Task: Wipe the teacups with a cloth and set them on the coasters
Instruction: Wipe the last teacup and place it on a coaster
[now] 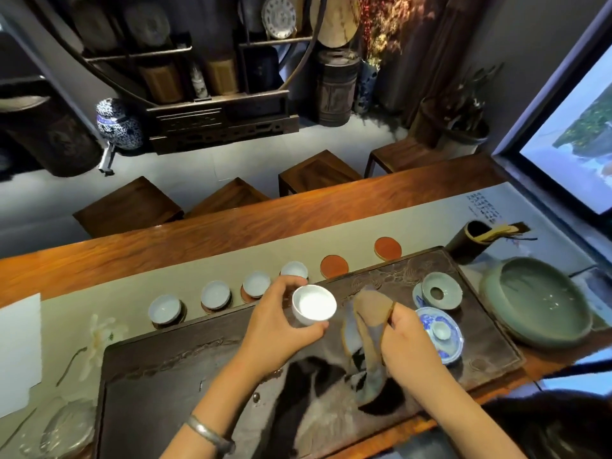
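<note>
Left hand (280,321) holds a white teacup (314,304) above the dark tea tray (172,385); right hand (409,339) pinches a brown cloth (371,329).

Left fingers and thumb curl round the cup's sides, cup upright, mouth up, just left of the cloth and not touching it. Right fingers closed together on the cloth's top edge; cloth hangs down toward the tray. Four pale cups (215,294) already sit in a row on coasters along the runner (132,286), behind the tray's far edge. Two orange coasters (334,266) to the right of that row are bare. On the tray's right side: a blue-and-white lidded bowl (440,336) and a green strainer (442,289). Big green basin (536,299) off the tray's right end. Silver bangle (207,433) on the left wrist.
</note>
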